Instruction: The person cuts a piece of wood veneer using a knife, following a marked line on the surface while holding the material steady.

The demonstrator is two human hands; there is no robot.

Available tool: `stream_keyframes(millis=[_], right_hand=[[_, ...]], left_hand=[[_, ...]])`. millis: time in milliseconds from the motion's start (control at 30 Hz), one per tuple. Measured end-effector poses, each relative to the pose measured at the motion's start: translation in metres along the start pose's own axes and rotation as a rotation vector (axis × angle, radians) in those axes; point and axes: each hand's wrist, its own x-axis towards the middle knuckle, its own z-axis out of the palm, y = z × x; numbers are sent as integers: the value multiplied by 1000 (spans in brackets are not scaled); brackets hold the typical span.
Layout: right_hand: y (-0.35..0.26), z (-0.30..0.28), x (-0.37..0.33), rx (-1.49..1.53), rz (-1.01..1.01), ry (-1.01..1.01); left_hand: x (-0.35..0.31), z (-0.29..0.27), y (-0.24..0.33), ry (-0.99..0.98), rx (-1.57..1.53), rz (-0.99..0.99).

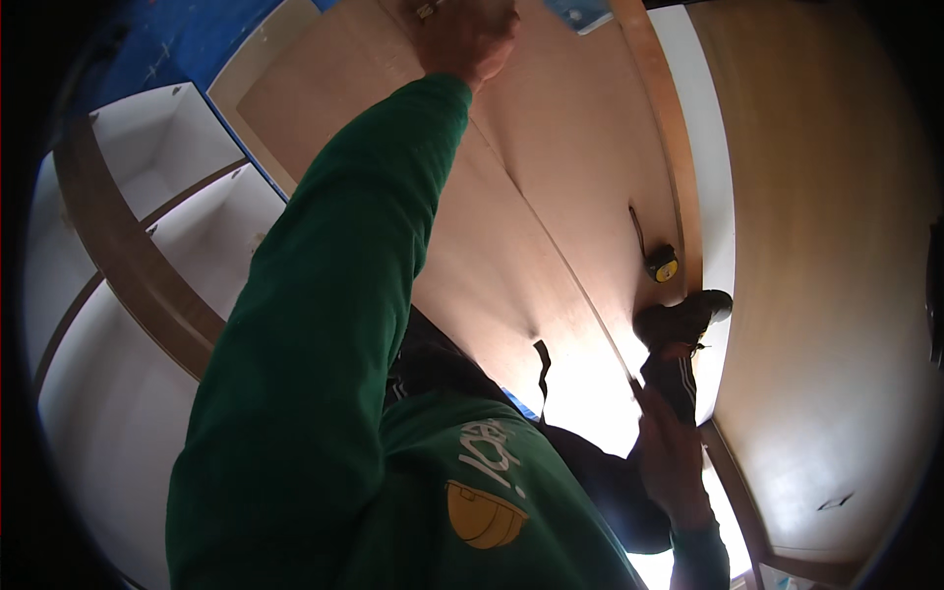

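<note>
A broad brown board (580,147) spreads beneath the person, edged on the right by a wooden rim (664,108) and a white strip (706,128); a white shelf unit (177,147) stands to the left. Bare board lies open on both sides of a thin line (551,239) running diagonally between the hands. The left hand (467,41) reaches to the board's far part, its fingers bent; whether they grip anything, I cannot tell. The right hand (677,467) is at the line's near end, fingers close together, their hold unclear. A tape measure (662,264) lies beside the rim, near a black shoe (678,321).
</note>
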Motion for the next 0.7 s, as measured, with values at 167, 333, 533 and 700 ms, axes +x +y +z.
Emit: stream_keyframes(millis=[167,333,533,700], right_hand=[[-11,84,194,100,-149,130],[-2,75,162,15,-247,99],[-11,-26,-26,-56,456,-246],[-54,-36,17,-186,243,-188]], left_hand=[[-1,5,-3,48,20,9],[-2,-3,-3,12,2,35],[0,-9,1,-6,21,19],[0,-1,0,7,1,2]])
